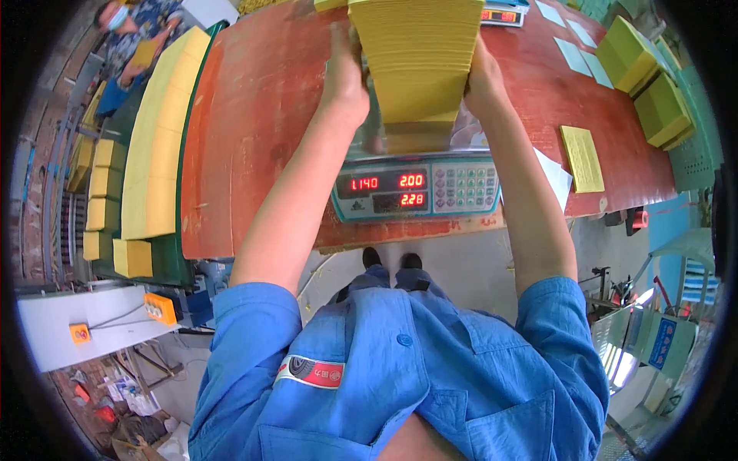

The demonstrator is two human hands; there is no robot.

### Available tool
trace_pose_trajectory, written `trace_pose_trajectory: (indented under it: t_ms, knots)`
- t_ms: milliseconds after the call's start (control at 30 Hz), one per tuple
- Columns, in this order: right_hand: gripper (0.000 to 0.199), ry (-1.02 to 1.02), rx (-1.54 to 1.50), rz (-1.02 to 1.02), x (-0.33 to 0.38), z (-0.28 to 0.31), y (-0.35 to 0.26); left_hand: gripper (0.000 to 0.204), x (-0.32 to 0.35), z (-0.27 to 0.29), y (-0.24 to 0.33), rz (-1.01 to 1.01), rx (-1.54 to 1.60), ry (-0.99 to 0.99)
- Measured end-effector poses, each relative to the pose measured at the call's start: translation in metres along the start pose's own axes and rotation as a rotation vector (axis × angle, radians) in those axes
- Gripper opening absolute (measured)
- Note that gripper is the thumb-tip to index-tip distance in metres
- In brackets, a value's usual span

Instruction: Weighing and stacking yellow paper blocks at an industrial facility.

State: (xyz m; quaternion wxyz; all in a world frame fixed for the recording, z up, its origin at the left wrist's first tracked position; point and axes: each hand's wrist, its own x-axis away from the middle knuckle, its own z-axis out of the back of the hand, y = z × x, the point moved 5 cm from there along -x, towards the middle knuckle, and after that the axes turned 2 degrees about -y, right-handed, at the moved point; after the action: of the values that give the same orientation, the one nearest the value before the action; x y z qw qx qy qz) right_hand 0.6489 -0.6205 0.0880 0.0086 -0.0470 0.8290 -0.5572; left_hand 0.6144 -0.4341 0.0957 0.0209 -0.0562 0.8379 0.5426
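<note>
Head view, red table [254, 115], left hand [346, 77] clasping the left side of a yellow paper stack [419, 73], the stack upright between both hands over a scale [419, 188], right hand [483, 81] clasping its right side, fingers partly hidden, their spread unclear, yellow sheets [583, 159] farther right.

The head camera looks steeply down from above the shirt [384, 353], facing forward over the table [261, 115]. The shirt is nearest, filling the lower part; the scale [419, 187] lies farther off, near mid-frame, and the shoes [372, 257] far below. Fisheye bends the table's edges.
</note>
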Motion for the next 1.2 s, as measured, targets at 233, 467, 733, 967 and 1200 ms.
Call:
trace_pose_trajectory:
  t_ms: [233,467,733,967,1200]
  knots:
    - [0.061,-0.079,-0.115,0.101,0.142,0.063,-0.001,0.067,0.153,0.09,0.024,0.097,0.133,0.151]
    - [0.058,0.0,-0.193,-0.189,0.235,0.101,0.038,0.054,0.287,0.152,-0.012,0.361,0.268,0.356]
    - [0.051,-0.003,-0.24,-0.175,0.227,0.064,0.044,0.046,0.242,0.128,-0.012,0.365,0.171,0.199]
    - [0.047,0.045,-0.296,-0.214,0.233,0.069,0.061,0.045,0.235,0.135,-0.02,0.443,0.168,0.237]
    - [0.044,0.061,-0.299,-0.169,0.23,0.098,0.049,0.041,0.216,0.085,-0.011,0.393,0.167,0.11]
